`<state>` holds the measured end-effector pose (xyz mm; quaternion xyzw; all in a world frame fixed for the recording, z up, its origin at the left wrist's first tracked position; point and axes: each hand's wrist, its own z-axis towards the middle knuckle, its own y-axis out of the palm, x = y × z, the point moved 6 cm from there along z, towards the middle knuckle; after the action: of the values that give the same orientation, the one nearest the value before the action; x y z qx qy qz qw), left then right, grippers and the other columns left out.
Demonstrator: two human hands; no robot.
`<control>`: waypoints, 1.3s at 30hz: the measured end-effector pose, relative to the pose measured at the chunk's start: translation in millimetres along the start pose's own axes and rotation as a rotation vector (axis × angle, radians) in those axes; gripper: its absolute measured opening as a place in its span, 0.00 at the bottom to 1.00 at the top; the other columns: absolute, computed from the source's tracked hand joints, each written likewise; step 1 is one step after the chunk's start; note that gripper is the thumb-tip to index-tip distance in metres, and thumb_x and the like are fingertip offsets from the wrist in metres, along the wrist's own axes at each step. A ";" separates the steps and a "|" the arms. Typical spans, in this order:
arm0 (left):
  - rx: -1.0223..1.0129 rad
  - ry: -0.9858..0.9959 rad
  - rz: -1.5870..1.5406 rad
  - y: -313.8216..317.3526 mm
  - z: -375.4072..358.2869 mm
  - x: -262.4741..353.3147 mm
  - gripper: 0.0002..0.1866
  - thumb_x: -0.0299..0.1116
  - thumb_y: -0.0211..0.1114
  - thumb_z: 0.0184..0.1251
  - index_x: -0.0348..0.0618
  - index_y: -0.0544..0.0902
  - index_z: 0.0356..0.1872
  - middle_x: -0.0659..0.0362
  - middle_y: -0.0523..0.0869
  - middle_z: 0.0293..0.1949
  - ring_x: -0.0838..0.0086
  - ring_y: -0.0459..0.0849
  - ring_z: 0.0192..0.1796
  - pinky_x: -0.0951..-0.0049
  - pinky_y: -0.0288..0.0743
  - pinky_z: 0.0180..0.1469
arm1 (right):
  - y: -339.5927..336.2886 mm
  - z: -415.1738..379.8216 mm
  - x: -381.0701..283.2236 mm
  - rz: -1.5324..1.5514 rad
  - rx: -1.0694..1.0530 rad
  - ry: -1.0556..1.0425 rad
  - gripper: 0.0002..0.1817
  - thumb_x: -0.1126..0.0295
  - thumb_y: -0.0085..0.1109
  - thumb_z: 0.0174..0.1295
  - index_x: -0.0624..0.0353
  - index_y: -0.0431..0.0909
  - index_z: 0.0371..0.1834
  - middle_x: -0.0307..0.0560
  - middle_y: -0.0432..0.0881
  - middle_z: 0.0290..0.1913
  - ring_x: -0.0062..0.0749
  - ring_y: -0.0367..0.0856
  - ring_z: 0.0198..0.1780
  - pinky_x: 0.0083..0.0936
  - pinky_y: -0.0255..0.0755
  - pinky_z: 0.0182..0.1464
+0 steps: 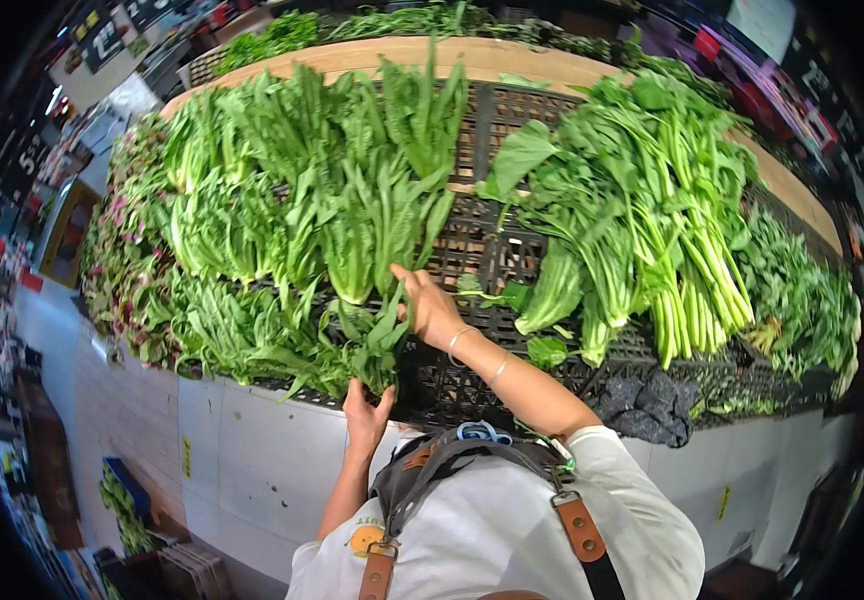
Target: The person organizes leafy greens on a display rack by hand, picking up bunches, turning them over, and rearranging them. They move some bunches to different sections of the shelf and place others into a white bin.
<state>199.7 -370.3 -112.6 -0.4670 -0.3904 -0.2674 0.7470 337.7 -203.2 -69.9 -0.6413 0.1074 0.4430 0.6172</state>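
Observation:
A bunch of leafy greens (377, 345) stands at the front edge of the display, between my two hands. My left hand (365, 408) is closed around its lower end, thumb on one side and fingers on the other. Higher up, my right hand (426, 308) is at the right side of the same bunch, its fingers curled against the leaves and partly hidden by them. Just beyond my right hand's fingertips stands an upright head of long-leaf lettuce (354, 265). More loose greens (242, 330) lie to the left of my left hand.
Black plastic crates (487, 215) carry the vegetables. Right of my hands lie spinach-like greens (597, 270) and long pale-green stalks (692, 310). A crumpled black plastic bag (645, 408) rests on the front edge. Red-and-green leaves (127, 270) fill the far left, and a wooden rim (352, 62) runs behind.

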 end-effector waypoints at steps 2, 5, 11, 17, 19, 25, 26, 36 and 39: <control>0.002 0.012 -0.039 2.1 -1.2 3.3 0.16 0.30 0.71 0.54 0.34 0.73 0.38 0.56 0.79 0.24 0.73 0.71 0.23 0.73 0.68 0.27 | -8.3 -5.2 -4.9 -0.005 -0.030 0.033 0.36 0.74 0.59 0.53 0.53 0.59 0.68 0.59 0.71 0.52 0.56 0.75 0.50 0.42 0.72 0.51; -0.020 -0.092 0.046 3.3 -1.4 12.8 0.14 0.30 0.71 0.55 0.35 0.75 0.34 0.58 0.76 0.20 0.76 0.68 0.21 0.74 0.65 0.25 | -17.2 -24.0 -9.1 -0.035 0.033 -0.043 0.33 0.72 0.60 0.53 0.54 0.63 0.66 0.57 0.73 0.47 0.53 0.74 0.51 0.44 0.69 0.53; -0.257 -0.352 0.265 17.8 0.8 -7.5 0.19 0.37 0.73 0.52 0.29 0.81 0.37 0.45 0.86 0.32 0.63 0.84 0.32 0.64 0.76 0.37 | -96.8 -87.7 -25.4 -0.201 0.338 -0.270 0.24 0.74 0.59 0.51 0.59 0.75 0.55 0.47 0.76 0.46 0.40 0.72 0.49 0.37 0.60 0.57; -0.146 -0.210 0.151 16.0 -4.0 4.8 0.20 0.36 0.70 0.55 0.30 0.80 0.42 0.45 0.86 0.35 0.58 0.85 0.38 0.64 0.76 0.44 | -138.7 -115.1 34.8 -0.706 -0.082 -0.070 0.20 0.72 0.52 0.58 0.47 0.78 0.54 0.51 0.68 0.66 0.48 0.57 0.72 0.49 0.43 0.74; -0.059 -0.157 0.133 12.4 -6.1 10.2 0.18 0.35 0.69 0.55 0.31 0.79 0.41 0.45 0.86 0.33 0.57 0.85 0.36 0.64 0.76 0.43 | -139.6 -117.3 58.2 -0.741 -0.121 -0.094 0.19 0.72 0.52 0.58 0.47 0.79 0.53 0.50 0.69 0.66 0.49 0.58 0.72 0.49 0.45 0.73; -0.085 -0.200 0.271 9.2 -4.5 7.7 0.20 0.38 0.69 0.54 0.31 0.78 0.41 0.44 0.84 0.29 0.53 0.82 0.30 0.59 0.74 0.37 | -172.8 -116.2 23.4 -0.549 0.153 -0.319 0.19 0.76 0.57 0.52 0.48 0.80 0.49 0.43 0.78 0.51 0.48 0.69 0.61 0.41 0.62 0.58; -0.108 -0.214 0.294 11.8 -4.3 2.4 0.21 0.39 0.69 0.53 0.31 0.78 0.42 0.43 0.84 0.29 0.51 0.82 0.30 0.58 0.74 0.37 | -188.2 -115.5 9.9 -0.447 0.165 -0.318 0.20 0.75 0.60 0.50 0.50 0.79 0.49 0.45 0.78 0.52 0.48 0.69 0.61 0.40 0.64 0.59; -0.112 -0.264 0.193 6.0 -10.9 5.6 0.26 0.41 0.73 0.47 0.29 0.76 0.40 0.42 0.84 0.35 0.50 0.83 0.39 0.59 0.74 0.42 | -277.7 -105.2 -18.3 0.786 0.583 -0.201 0.21 0.78 0.61 0.61 0.68 0.70 0.58 0.44 0.79 0.50 0.25 0.76 0.50 0.23 0.71 0.54; -0.157 -0.321 0.262 1.0 -8.9 7.7 0.27 0.41 0.74 0.44 0.29 0.76 0.39 0.41 0.82 0.36 0.48 0.81 0.41 0.58 0.73 0.43 | -269.7 -95.7 -22.4 0.751 0.626 -0.198 0.22 0.79 0.61 0.60 0.67 0.69 0.57 0.44 0.78 0.50 0.25 0.75 0.52 0.24 0.70 0.55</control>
<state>207.7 -378.2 -109.0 -0.6072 -0.4183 -0.1198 0.6648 550.9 -239.3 118.9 -0.2970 0.3996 0.6401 0.5851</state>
